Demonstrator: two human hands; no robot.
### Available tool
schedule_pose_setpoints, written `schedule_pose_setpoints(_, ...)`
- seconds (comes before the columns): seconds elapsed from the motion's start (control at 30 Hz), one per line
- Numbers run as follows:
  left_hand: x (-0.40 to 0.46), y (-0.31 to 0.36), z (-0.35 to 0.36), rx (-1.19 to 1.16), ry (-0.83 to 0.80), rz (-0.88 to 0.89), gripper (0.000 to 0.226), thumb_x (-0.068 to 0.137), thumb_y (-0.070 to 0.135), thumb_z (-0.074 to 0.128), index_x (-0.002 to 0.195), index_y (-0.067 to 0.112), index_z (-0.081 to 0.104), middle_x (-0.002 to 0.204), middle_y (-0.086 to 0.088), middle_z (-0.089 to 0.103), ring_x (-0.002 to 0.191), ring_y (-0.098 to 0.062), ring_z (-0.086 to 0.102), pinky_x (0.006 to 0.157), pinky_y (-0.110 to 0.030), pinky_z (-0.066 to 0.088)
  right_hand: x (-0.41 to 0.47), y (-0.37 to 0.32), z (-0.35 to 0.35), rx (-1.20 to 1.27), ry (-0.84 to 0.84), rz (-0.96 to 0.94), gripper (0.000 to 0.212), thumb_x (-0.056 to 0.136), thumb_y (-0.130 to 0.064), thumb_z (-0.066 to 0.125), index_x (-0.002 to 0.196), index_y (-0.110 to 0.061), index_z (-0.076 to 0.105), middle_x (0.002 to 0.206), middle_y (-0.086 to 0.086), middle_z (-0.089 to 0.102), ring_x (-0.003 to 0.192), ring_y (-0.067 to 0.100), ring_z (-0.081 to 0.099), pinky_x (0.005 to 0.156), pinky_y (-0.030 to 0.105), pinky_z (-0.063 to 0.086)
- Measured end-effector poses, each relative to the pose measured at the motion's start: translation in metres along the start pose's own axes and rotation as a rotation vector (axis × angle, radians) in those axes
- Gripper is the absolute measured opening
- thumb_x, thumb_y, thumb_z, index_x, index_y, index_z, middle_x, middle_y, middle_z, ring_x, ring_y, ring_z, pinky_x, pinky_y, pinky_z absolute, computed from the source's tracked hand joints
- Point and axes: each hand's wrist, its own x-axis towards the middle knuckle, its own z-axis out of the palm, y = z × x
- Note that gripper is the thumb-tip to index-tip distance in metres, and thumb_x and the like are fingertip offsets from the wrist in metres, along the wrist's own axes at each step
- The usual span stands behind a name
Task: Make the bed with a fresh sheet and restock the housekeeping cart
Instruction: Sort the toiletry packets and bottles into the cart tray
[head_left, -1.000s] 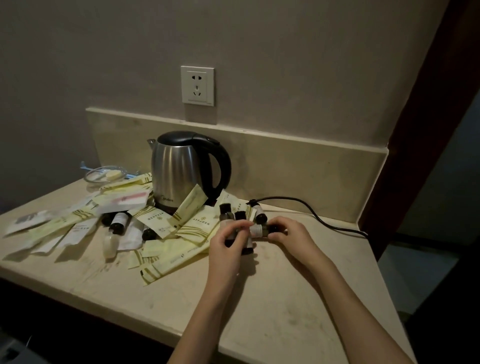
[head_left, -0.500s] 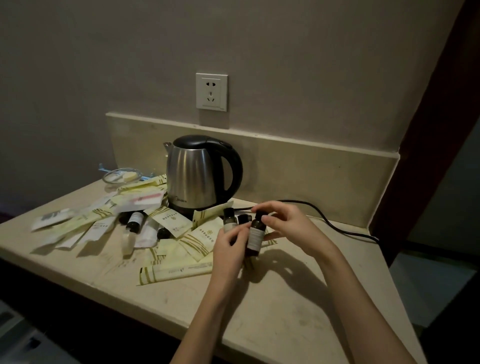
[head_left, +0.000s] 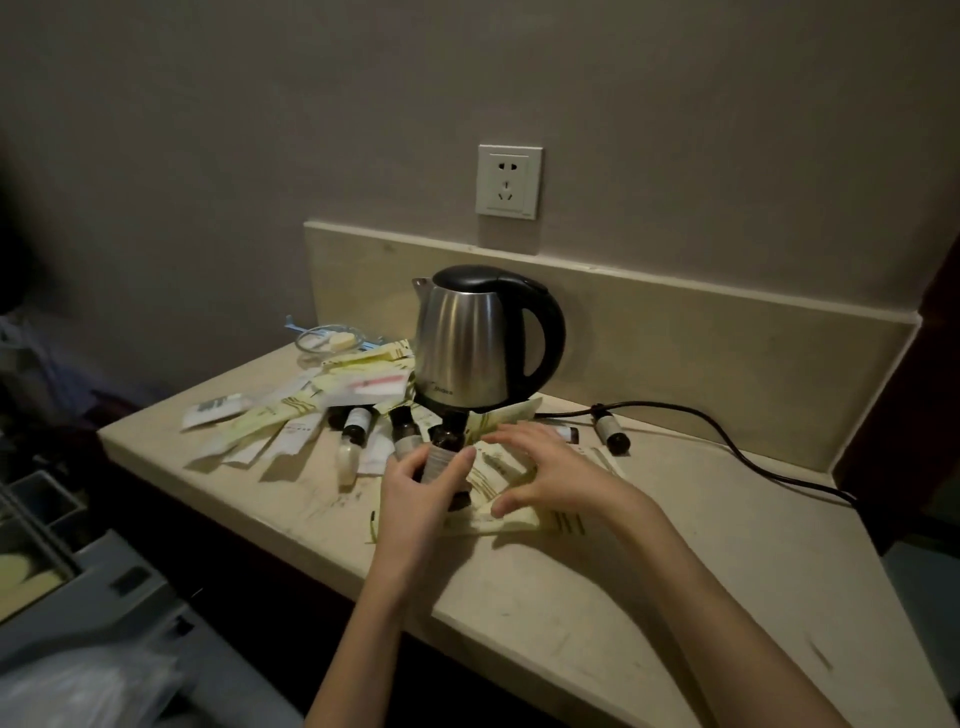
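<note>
My left hand grips a bunch of small dark toiletry bottles upright above the beige counter. My right hand hovers with fingers spread over pale yellow amenity packets lying in front of the kettle; I cannot tell if it touches them. More small bottles lie loose: one to the right by the cord, another to the left among scattered packets.
A steel kettle with a black handle stands at the back, its black cord running right. A wall socket is above. A glass dish sits back left. The grey housekeeping cart with compartments stands at lower left.
The right hand has let go of the bottle it held up and has dropped over the packets. The left hand still holds the bottles. My view has swung left, showing the cart.
</note>
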Motion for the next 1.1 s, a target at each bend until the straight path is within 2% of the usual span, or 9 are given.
schedule_pose_setpoints(0.1,-0.003,-0.005,-0.019,-0.025,0.050,-0.030,0.022,0.078,0.036,0.074,0.083,0.016,0.070,0.094,-0.012,0.067,0.083,-0.020,0.066,0.066,-0.020,0.049,0.014,-0.009,0.012,-0.254,-0.108,-0.029,0.104,0.067,-0.054,0.076,0.150,-0.034,0.016,0.159,-0.010,0.003,0.145,0.010,-0.006,0.118,0.046,-0.007)
schedule_pose_setpoints(0.23,-0.004,-0.008,-0.033,-0.055,0.073,-0.028,0.018,0.080,0.030,0.073,0.079,0.013,0.068,0.079,-0.007,0.071,0.077,-0.021,0.067,0.060,-0.019,0.049,0.019,-0.011,0.012,-0.337,-0.067,-0.019,0.101,0.067,-0.060,0.073,0.148,-0.031,0.021,0.152,-0.009,0.020,0.139,0.014,0.011,0.118,0.042,0.004)
schedule_pose_setpoints(0.4,0.000,-0.020,-0.036,-0.051,0.095,-0.014,0.027,0.070,0.050,0.074,0.084,0.026,0.072,0.110,-0.009,0.064,0.097,-0.018,0.064,0.073,-0.022,0.054,0.022,-0.016,0.017,-0.360,-0.086,-0.036,0.079,0.071,-0.061,0.070,0.139,-0.035,0.039,0.139,-0.008,0.034,0.126,0.012,0.024,0.116,0.040,0.013)
schedule_pose_setpoints(0.47,0.001,-0.022,-0.037,-0.081,0.104,-0.015,0.036,0.067,0.054,0.075,0.087,0.024,0.072,0.112,-0.009,0.064,0.097,-0.017,0.064,0.075,-0.021,0.055,0.019,-0.021,0.015,-0.330,-0.101,-0.025,0.074,0.073,-0.056,0.071,0.136,-0.032,0.042,0.141,-0.006,0.039,0.131,0.014,0.024,0.116,0.040,0.008)
schedule_pose_setpoints(0.63,0.004,-0.025,-0.036,-0.044,0.122,-0.022,0.068,0.051,0.076,0.071,0.095,0.024,0.072,0.120,-0.009,0.060,0.109,-0.021,0.060,0.090,-0.041,0.054,0.016,-0.031,0.020,-0.272,-0.096,-0.001,0.073,0.077,-0.048,0.071,0.138,-0.027,0.038,0.139,-0.003,0.044,0.134,0.017,0.028,0.116,0.039,0.003)
schedule_pose_setpoints(0.73,0.003,-0.024,-0.035,0.006,0.125,0.012,0.061,0.050,0.079,0.067,0.083,0.029,0.072,0.120,-0.009,0.054,0.112,-0.025,0.055,0.094,-0.049,0.050,0.018,-0.033,0.025,-0.366,-0.123,0.004,0.086,0.075,-0.058,0.067,0.146,-0.030,0.027,0.146,0.000,0.036,0.138,0.020,0.024,0.116,0.042,-0.002)
schedule_pose_setpoints(0.83,0.002,-0.022,-0.035,0.027,0.135,0.010,0.046,0.055,0.076,0.068,0.080,0.037,0.071,0.123,-0.009,0.051,0.115,-0.025,0.053,0.095,-0.048,0.050,0.015,-0.044,0.021,-0.357,-0.159,0.023,0.079,0.079,-0.053,0.066,0.146,-0.030,0.029,0.149,0.001,0.036,0.141,0.022,0.020,0.116,0.044,-0.004)
schedule_pose_setpoints(0.97,-0.003,-0.020,-0.034,0.026,0.172,-0.016,0.035,0.063,0.059,0.073,0.086,0.033,0.068,0.131,-0.012,0.043,0.121,-0.025,0.047,0.097,-0.044,0.049,0.012,-0.051,0.023,-0.308,-0.132,0.030,0.068,0.086,-0.048,0.062,0.144,-0.027,0.034,0.145,0.000,0.044,0.141,0.025,0.020,0.116,0.041,0.005)
schedule_pose_setpoints(1.1,-0.004,-0.021,-0.034,0.054,0.179,-0.010,0.025,0.075,0.044,0.074,0.093,0.028,0.068,0.131,-0.010,0.042,0.122,-0.023,0.045,0.100,-0.043,0.047,0.012,-0.053,0.028,-0.303,-0.070,0.010,0.058,0.084,-0.048,0.063,0.134,-0.025,0.046,0.127,-0.001,0.057,0.122,0.020,0.044,0.104,0.035,0.030)
